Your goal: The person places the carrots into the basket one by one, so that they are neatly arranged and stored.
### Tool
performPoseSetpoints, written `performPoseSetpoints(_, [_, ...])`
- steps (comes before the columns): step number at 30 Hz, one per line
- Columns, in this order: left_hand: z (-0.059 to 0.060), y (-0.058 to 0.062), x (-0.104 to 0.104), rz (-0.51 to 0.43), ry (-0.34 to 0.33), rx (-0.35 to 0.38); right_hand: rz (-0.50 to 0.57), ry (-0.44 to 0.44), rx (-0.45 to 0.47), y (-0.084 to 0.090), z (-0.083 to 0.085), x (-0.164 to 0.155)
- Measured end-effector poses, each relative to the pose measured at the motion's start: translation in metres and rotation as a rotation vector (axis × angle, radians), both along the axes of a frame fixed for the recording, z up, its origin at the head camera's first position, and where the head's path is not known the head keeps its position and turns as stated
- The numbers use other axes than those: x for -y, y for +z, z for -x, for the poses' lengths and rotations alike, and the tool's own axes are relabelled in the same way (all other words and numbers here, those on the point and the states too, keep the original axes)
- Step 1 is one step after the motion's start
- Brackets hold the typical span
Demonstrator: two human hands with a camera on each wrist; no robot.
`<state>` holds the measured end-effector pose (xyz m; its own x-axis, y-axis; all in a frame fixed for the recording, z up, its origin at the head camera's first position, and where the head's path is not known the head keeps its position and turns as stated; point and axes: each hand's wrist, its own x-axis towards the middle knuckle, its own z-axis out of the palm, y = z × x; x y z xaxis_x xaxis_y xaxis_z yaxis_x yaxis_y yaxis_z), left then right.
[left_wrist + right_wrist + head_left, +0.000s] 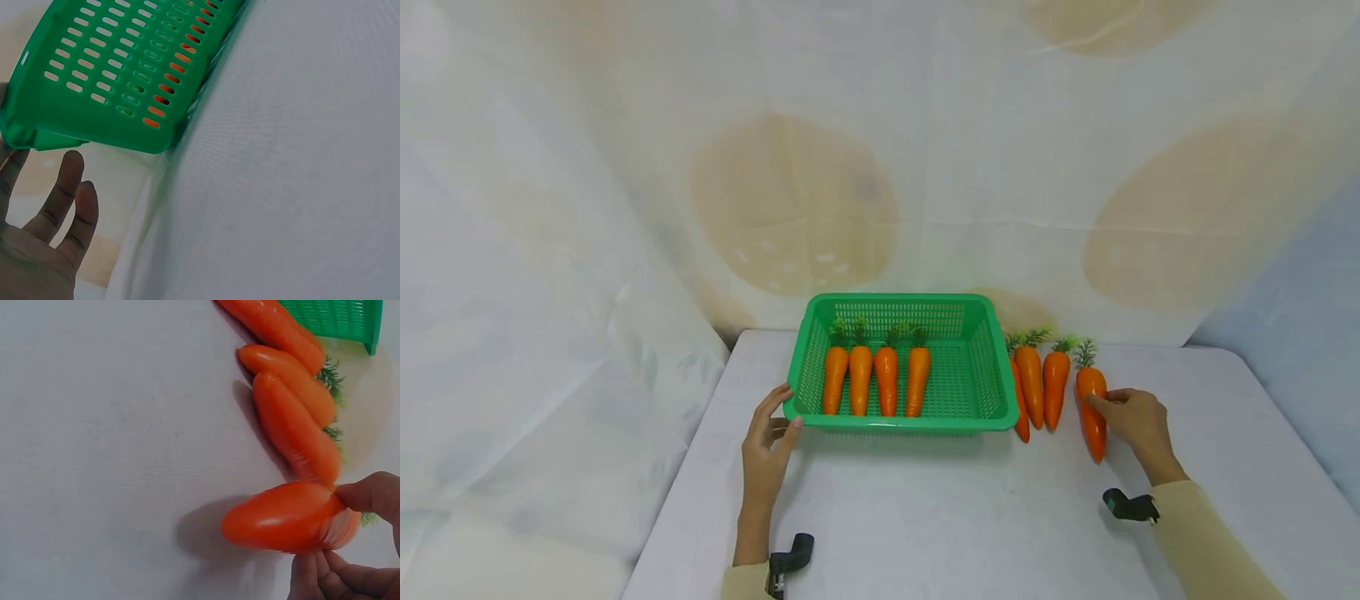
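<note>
My right hand (1138, 421) pinches an orange carrot (1091, 417) with a green leafy top between thumb and fingers. In the right wrist view this carrot (287, 519) casts a shadow on the white cloth below it. Three more carrots (1056, 387) lie side by side to its left, close against a green plastic basket (895, 423). Several carrots (886, 379) stand in a row in the basket's left half, tops toward the back. At the basket's front left corner, my left hand (765, 462) holds the rim between thumb and forefinger; its other fingers (86, 206) extend below the rim.
The table (925, 517) has a white cover, with its left edge near my left forearm. Behind it hangs a pale curtain (985, 167) with tan round patterns. A black wrist camera (1131, 506) sits at the right cuff, another camera (793, 554) at the left.
</note>
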<state>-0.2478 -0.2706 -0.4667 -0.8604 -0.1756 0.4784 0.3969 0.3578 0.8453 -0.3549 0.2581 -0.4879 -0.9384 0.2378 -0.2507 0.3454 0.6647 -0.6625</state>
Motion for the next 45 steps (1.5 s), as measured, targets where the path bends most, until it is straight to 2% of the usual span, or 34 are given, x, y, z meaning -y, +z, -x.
performPoseSetpoints(14, [0.002, -0.002, 0.005, 0.003, 0.003, -0.003, 0.022, 0.050, -0.065, 0.031, 0.004, 0.014])
performPoseSetpoints(25, [0.002, -0.002, 0.003, 0.005, -0.003, -0.015, 0.068, 0.070, -0.115, 0.049, 0.009, 0.028])
performPoseSetpoints(34, [0.002, -0.002, 0.001, 0.002, -0.005, -0.016, 0.051, 0.122, -0.148, 0.063, 0.010, 0.042])
performPoseSetpoints(45, [0.001, -0.001, 0.000, 0.001, 0.003, 0.006, 0.094, 0.150, -0.209, 0.084, 0.009, 0.060])
